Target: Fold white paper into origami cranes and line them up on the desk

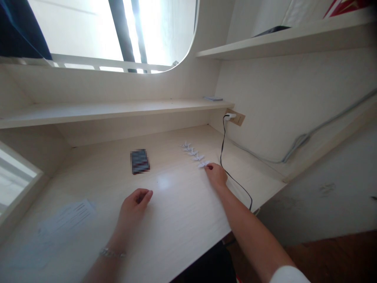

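Several small white folded-paper cranes (191, 151) stand in a slanting row on the pale desk (176, 220). At the near end of that row, my right hand (216, 175) pinches the closest paper crane (203, 164) between thumb and fingers. My left hand (136, 203) is held over the desk's left-middle part, fingers curled in and thumb against them, with nothing visible in it. Beyond my left hand lies a dark pixelated rectangular object (140, 161); its details are blurred out.
A black cable (223, 145) runs from the wall socket (240, 119) down past my right wrist to the desk edge. Faint papers (70, 216) lie at the left. A low shelf (118, 112) spans the back, with another shelf (279, 45) at upper right.
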`<state>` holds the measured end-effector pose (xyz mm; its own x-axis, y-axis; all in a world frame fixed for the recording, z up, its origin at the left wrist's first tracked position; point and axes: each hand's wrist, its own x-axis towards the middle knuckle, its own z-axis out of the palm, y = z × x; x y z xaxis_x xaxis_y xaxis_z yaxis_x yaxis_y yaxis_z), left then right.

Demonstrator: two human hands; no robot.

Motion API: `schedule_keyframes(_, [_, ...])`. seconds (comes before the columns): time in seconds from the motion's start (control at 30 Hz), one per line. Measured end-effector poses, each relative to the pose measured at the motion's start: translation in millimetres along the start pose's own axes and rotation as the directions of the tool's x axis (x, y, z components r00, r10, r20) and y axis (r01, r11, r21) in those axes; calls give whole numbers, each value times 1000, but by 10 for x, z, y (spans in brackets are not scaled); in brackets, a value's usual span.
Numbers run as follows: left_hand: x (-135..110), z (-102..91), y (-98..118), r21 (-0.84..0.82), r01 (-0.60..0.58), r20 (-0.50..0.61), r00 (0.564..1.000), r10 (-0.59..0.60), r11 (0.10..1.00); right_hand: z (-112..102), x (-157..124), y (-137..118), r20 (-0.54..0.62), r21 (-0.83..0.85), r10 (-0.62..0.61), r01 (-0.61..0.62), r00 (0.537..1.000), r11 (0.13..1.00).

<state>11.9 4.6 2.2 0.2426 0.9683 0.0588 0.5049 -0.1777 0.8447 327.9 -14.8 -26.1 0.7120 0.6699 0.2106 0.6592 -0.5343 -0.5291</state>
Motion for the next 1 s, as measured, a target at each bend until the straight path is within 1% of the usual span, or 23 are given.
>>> schedule_keyframes(0.1, [-2,-6,15,4,-4,-2,1000,4,1000,-30,-29,1,-3,4,2,-2,1000,1000])
schedule_keyframes(0.2, [-10,-11,22,7,-20,-10,1000,20,1000,-75,-160,-19,3,14,-13,13,1000,1000])
schedule_keyframes(0.27, [-21,-11,14,19,-26,-19,999,27,999,-100,-309,-56,34,26,-42,41,999,999])
schedule_keyframes(0.33, [-37,-13,-3,46,-22,-34,999,24,999,-114,-481,-116,100,42,-108,104,989,994])
schedule_keyframes(0.4, [-48,-23,-23,93,-14,-60,998,19,996,-115,-642,-202,145,56,-226,220,963,974])
schedule_keyframes(0.47, [-40,-44,-45,150,1,-94,995,14,989,-98,-766,-317,200,59,-302,297,932,953])
schedule_keyframes(0.57, [18,-90,-83,261,39,-143,990,-2,965,-39,-865,-543,284,47,-337,338,898,940])
schedule_keyframes(0.6, [42,-108,-98,296,47,-145,989,-4,954,-12,-882,-628,316,40,-344,350,884,936])
schedule_keyframes(0.7, [82,-174,-156,338,84,-149,988,-34,937,73,-917,-870,398,15,-370,397,840,918])
schedule_keyframes(0.73, [74,-203,-182,345,100,-158,986,-47,933,96,-928,-933,414,9,-379,413,827,911])
schedule_keyframes(0.8, [27,-286,-242,362,135,-181,981,-72,922,129,-948,-1014,429,-1,-382,423,818,906])
schedule_keyframes(0.87, [-50,-414,-319,388,186,-239,966,-97,903,147,-953,-1036,432,26,-406,439,805,898])
schedule_keyframes(0.93, [-134,-597,-414,424,260,-326,938,-122,868,157,-942,-1020,440,45,-404,430,802,902])
schedule_keyframes(1.0, [-205,-822,-523,453,349,-425,893,-145,820,166,-922,-996,461,44,-382,409,801,912])
